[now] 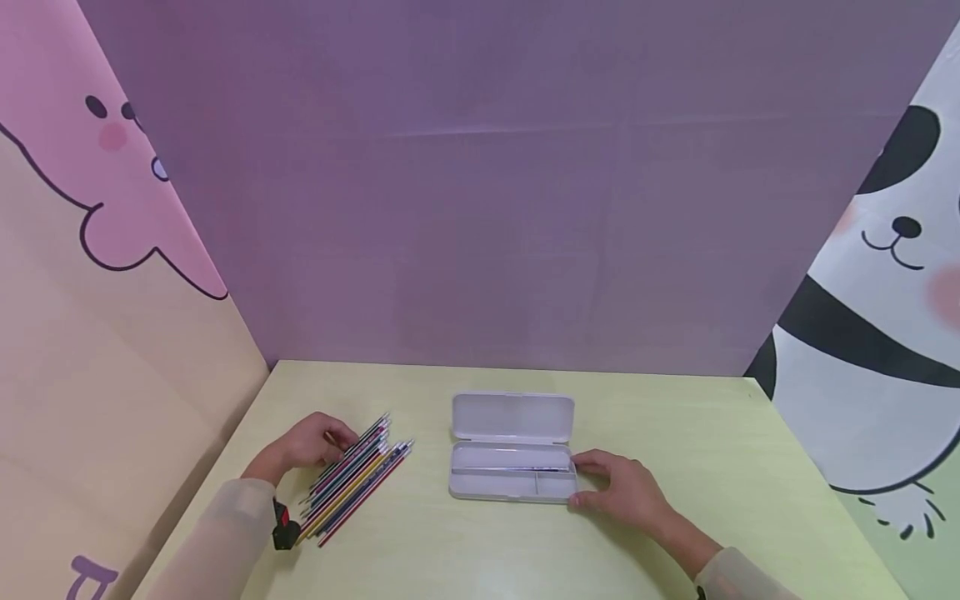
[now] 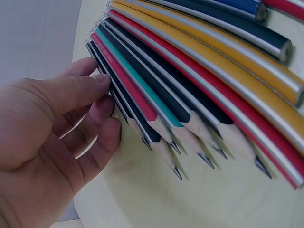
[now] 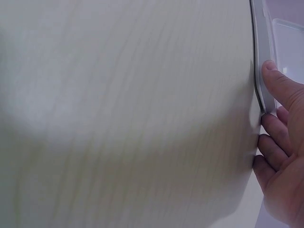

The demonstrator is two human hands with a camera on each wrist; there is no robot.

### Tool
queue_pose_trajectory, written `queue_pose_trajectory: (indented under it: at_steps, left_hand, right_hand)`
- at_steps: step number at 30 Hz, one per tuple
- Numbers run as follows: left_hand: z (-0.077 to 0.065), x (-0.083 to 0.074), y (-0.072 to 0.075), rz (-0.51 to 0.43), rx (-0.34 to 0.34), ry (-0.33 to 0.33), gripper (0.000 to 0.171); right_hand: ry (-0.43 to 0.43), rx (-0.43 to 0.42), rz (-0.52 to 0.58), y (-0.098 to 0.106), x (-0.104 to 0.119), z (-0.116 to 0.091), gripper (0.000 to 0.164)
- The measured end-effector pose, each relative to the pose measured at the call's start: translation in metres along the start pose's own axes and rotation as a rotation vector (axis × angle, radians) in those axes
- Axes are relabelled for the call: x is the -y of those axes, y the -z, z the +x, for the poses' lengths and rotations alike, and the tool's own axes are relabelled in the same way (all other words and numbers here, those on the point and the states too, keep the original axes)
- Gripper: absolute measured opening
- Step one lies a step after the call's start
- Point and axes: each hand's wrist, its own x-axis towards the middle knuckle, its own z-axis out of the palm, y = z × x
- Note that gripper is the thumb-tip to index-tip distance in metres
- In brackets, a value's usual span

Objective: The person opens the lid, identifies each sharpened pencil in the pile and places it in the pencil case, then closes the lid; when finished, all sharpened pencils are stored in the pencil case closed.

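Note:
On the left of the table lies a bundle of sharpened, striped pencils (image 1: pixel 360 479) in black, red, green, yellow and blue. At its outer edge, my left hand (image 1: pixel 318 439) pinches a black pencil (image 2: pixel 118 107) between thumb and curled fingers. The fingertips behind that pencil are partly hidden. A white pencil case (image 1: pixel 480 485) stands with its lid raised, divided into compartments. One thin dark pencil-like strip (image 1: pixel 525 469) shows along its long divider. My right hand (image 1: pixel 618 490) grips the case's right end, thumb at the front corner and fingers along the side.
The pale wooden table (image 1: pixel 420 550) runs back to a purple wall (image 1: pixel 510 250). A panel with a pink cartoon (image 1: pixel 120 183) stands on the left, and one with a panda (image 1: pixel 885 358) on the right. A black wrist device (image 1: pixel 285 533) sits beside the pencils.

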Motion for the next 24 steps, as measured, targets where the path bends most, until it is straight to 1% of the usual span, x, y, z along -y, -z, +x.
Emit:
queue_pose_trajectory:
  at_steps: [3,7,9,13,18,20,24]
  left_hand:
    - [0.0,-0.001,0.0,-0.006,0.001,-0.011,0.033]
    - [0.0,-0.003,-0.002,0.005,-0.028,0.009,0.031]
    - [0.001,-0.005,-0.003,0.029,-0.047,0.019,0.031]
    - [0.003,-0.007,-0.006,0.086,-0.077,0.048,0.033]
    - [0.006,-0.01,-0.009,0.181,-0.109,0.093,0.03]
    - [0.007,-0.011,-0.01,0.223,-0.119,0.091,0.029]
    - [0.009,-0.015,-0.011,0.313,-0.145,0.061,0.027]
  right_hand:
    - [0.001,0.0,0.003,0.0,0.001,0.0,0.063]
    - [-0.004,0.004,0.006,0.001,0.002,0.0,0.063]
    - [-0.006,0.005,0.003,0.001,0.002,0.0,0.064]
    - [0.0,0.009,-0.01,0.003,0.004,0.0,0.064]
    - [0.018,0.018,-0.025,0.005,0.006,0.001,0.064]
    - [0.023,0.02,-0.029,0.006,0.007,0.001,0.064]
    - [0.03,0.02,-0.031,0.005,0.007,0.003,0.064]
